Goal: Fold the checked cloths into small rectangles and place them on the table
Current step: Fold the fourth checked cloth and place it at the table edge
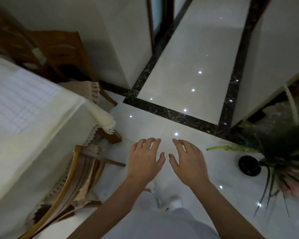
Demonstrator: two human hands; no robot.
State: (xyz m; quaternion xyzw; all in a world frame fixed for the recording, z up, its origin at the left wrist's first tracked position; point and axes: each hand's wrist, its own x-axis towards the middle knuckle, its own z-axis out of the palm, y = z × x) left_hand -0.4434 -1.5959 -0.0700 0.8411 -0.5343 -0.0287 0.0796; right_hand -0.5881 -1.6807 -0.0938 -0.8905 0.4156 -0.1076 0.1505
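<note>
A white checked cloth (pixel 19 102) lies flat on the table (pixel 29 152) at the left, which is draped in a cream tablecloth. My left hand (pixel 145 159) and my right hand (pixel 188 161) hover side by side over the glossy floor, palms down, fingers spread, holding nothing. Both hands are well to the right of the table and apart from the cloth. The view is blurred.
A wooden chair (pixel 71 183) is tucked at the table's near side, another chair (pixel 64 54) stands behind the table. A potted plant (pixel 274 159) with a black pot sits on the floor at the right. White walls and a dark-bordered tiled corridor (pixel 193 66) lie ahead.
</note>
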